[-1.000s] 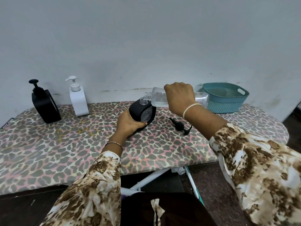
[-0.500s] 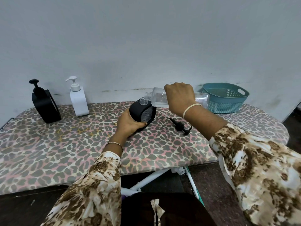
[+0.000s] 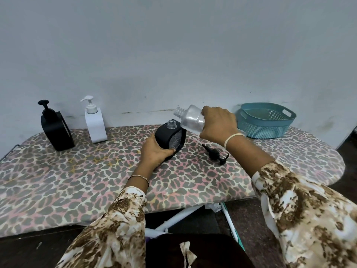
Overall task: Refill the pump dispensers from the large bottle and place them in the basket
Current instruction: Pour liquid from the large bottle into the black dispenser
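My right hand (image 3: 216, 122) is wrapped around the large clear plastic bottle (image 3: 190, 118), its open threaded neck tilted up toward the upper left, just above and right of the uncapped mouth of the squat black pump dispenser (image 3: 170, 138). My left hand (image 3: 154, 151) curls around that dispenser's lower side at frame centre, holding it on the leopard-print padded board (image 3: 77, 180). Its black pump head (image 3: 212, 152) lies loose on the cover to the right – the teal perforated basket (image 3: 266, 128) waits at the upper right. If I loosen my left grip, the open dispenser could tip on the soft padding and spill. A drip from the bottle's neck would soak the fabric. I cannot tell how much liquid is left.
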Tool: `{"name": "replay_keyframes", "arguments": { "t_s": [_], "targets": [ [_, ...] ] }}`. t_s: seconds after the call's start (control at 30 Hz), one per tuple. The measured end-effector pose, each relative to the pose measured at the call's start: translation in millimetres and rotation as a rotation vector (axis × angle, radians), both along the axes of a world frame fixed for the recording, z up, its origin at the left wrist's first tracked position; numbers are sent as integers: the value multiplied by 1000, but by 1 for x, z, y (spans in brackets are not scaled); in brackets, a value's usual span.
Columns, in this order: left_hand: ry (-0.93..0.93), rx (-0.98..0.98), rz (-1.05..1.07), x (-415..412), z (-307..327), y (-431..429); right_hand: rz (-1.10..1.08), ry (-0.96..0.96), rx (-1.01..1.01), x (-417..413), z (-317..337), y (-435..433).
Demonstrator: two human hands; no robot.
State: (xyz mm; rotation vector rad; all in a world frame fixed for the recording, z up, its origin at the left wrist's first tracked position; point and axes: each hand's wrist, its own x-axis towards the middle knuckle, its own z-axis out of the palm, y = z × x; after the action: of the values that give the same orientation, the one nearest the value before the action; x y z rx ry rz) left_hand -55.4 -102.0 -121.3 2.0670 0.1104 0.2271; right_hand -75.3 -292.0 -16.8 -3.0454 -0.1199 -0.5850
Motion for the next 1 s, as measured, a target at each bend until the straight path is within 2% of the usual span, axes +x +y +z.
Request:
{"name": "replay_keyframes", "arguments": {
  "t_s": [0.3, 0.6, 1.0],
  "targets": [
    [-42, -25, 40, -5, 0, -7, -56, -48, 410, 8, 5, -46],
    [-48, -34, 32, -1, -4, -7, -143, -141, 719, 21, -36, -74],
    [-53, -68, 30, -4, -6, -9, -183, -258, 923, 35, -74, -78]
  ]
}}
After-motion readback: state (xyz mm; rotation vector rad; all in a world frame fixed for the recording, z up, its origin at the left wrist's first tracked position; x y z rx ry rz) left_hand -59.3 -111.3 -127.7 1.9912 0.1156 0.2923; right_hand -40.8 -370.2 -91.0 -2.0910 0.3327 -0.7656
